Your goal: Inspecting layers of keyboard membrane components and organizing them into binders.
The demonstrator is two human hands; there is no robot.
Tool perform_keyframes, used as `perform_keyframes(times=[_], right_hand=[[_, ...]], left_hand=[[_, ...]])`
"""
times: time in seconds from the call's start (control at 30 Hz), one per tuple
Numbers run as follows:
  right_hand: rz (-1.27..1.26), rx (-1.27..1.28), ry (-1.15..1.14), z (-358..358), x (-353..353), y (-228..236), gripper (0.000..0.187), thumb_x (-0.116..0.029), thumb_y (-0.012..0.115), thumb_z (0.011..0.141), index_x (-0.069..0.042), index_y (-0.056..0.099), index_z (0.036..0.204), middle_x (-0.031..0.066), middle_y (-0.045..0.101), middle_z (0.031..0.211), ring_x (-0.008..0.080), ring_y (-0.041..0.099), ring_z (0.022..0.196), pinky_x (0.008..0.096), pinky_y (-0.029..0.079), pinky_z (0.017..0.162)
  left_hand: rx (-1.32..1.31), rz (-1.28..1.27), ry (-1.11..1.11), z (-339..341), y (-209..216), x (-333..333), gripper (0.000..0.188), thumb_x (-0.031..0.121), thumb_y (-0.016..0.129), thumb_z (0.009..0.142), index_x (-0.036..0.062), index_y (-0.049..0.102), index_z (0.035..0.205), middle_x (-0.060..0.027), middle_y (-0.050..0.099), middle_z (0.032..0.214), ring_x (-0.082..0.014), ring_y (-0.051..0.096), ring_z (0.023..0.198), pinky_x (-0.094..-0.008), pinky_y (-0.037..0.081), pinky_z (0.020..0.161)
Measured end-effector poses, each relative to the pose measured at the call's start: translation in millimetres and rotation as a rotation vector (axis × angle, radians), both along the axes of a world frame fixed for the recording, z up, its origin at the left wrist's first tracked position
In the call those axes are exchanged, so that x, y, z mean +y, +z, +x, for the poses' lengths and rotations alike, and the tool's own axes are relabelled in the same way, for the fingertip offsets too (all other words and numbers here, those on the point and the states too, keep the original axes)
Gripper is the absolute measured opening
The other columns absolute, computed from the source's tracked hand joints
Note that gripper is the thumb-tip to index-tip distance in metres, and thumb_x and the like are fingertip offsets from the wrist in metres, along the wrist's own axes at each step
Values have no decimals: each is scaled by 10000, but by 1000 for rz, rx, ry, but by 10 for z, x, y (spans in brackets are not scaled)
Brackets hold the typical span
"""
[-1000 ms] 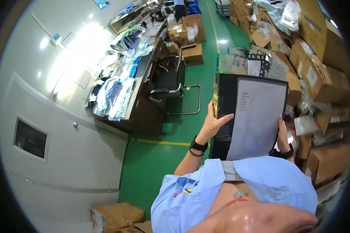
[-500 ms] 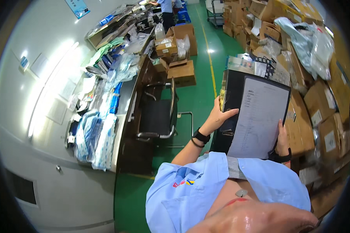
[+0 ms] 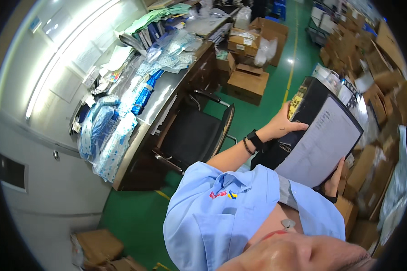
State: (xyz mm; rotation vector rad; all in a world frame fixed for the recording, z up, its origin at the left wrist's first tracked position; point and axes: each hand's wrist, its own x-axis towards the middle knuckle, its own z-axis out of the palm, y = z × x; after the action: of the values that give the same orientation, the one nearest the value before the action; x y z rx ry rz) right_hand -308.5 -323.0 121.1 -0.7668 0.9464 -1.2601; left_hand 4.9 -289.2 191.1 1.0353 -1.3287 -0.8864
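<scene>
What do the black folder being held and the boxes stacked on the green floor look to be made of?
The black folder looks like smooth plastic-covered board, given its faint sheen and stiff flat cover, though that is uncertain. The boxes look like plain corrugated cardboard: matte brown, with folded flaps.

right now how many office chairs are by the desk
1. The black chair stands at the desk, just left of the person's left hand, which holds the binder with the right hand. Boxes could hide others.

Both forearms raised ahead: left hand [image 3: 282, 124] fingers curled in grip, right hand [image 3: 334, 178] fingers clasped lower.
</scene>
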Motion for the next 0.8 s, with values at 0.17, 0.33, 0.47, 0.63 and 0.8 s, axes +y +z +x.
perform_keyframes(times=[0.17, 0.33, 0.47, 0.63, 0.8], right_hand=[[-118, 140, 259, 783, -1800, 307, 630, -481, 435, 913, -14, 363, 1330, 68, 417, 1334, 191, 410, 1184, 314, 322, 997], [-173, 216, 597, 1936, -3205, 594, 599, -458, 430, 926, 26, 420, 1279, 68, 493, 1258, 168, 481, 1109, 285, 359, 950], [-130, 362, 682, 3049, -3882, 641, 612, -488, 449, 909, 44, 489, 1209, 86, 545, 1186, 165, 530, 1031, 274, 405, 890], [-167, 420, 905, 4576, -4492, 598, 664, -515, 537, 854, 105, 542, 1089, 125, 603, 1047, 157, 581, 897, 256, 458, 784], [-174, 505, 1011, 6099, -4543, 763, 643, -492, 561, 850, 105, 544, 1085, 132, 601, 1036, 156, 581, 883, 259, 459, 783]], left_hand=[[166, 8, 216, 628, -5, -929, 903, 312, 749, 719, -86, 210, 1323, -158, 462, 1200, -190, 470, 1086, -279, 389, 921], [196, -61, 489, 1190, 34, -1373, 864, 264, 713, 760, -48, 172, 1358, -150, 412, 1249, -197, 424, 1148, -301, 353, 968], [-139, 6, 728, 1562, -426, -1481, 1022, 352, 726, 710, -39, 76, 1396, -254, 283, 1369, -355, 316, 1258, -380, 250, 1050], [214, -92, 827, 2314, -574, -1824, 873, 98, 654, 808, 21, 39, 1424, -142, 263, 1407, -200, 294, 1274, -314, 243, 1047], [476, -149, 958, 3204, -536, -1895, 863, 15, 668, 770, 40, 102, 1420, -106, 372, 1338, -164, 408, 1183, -280, 332, 985]])
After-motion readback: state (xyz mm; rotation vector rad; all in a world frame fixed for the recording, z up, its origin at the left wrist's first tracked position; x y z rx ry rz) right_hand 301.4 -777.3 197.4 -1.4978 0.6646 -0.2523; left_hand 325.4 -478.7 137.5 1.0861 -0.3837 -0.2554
